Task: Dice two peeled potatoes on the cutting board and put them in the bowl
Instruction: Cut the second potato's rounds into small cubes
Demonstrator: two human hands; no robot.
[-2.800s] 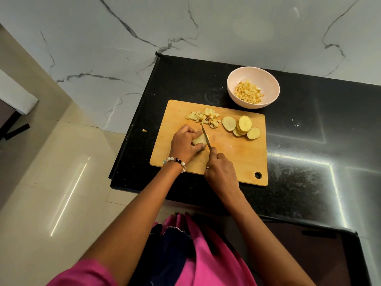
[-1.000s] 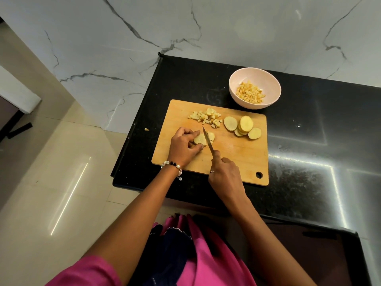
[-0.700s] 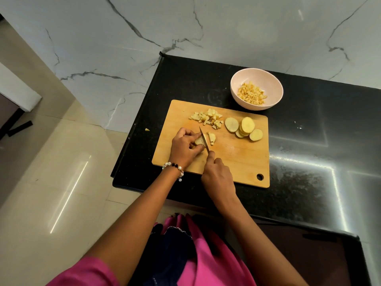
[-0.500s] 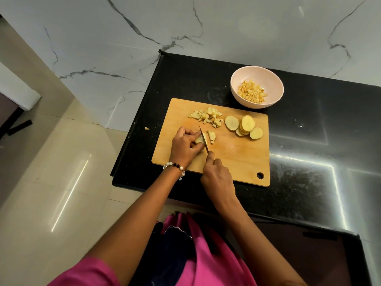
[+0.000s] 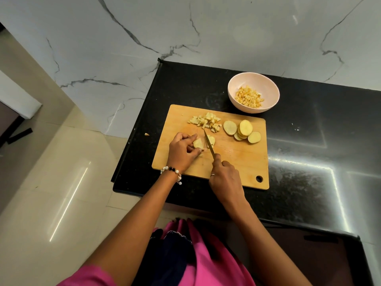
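Two hands work over the board from my head view. Largest thing first: a black polished stone counter (image 5: 309,162) set against a white veined marble wall (image 5: 206,27), with glossy cream floor tiles (image 5: 51,193) to the left. On the counter lies a rectangular light wooden cutting board (image 5: 237,162) with a round hole in its near right corner. Just beyond its far right corner stands a round pale pink bowl (image 5: 268,85) with small yellow potato cubes (image 5: 249,97) inside.

I note the left hand (image 5: 182,151), a white and black bead bracelet (image 5: 171,172) at its wrist, with fingers curled around a pale peeled potato piece (image 5: 198,143) near the board's middle. The right hand (image 5: 225,178), a ring on one finger, is wrapped around the handle of a slim steel-bladed knife (image 5: 209,143). Its blade stands between the held piece and a cut potato strip (image 5: 212,140) lying just to the right.

Farther back on the board sits a loose pile of diced potato (image 5: 206,121), and right of it a row of round overlapping potato slices (image 5: 242,130). One tiny potato scrap (image 5: 146,134) lies on the counter, left of the board.
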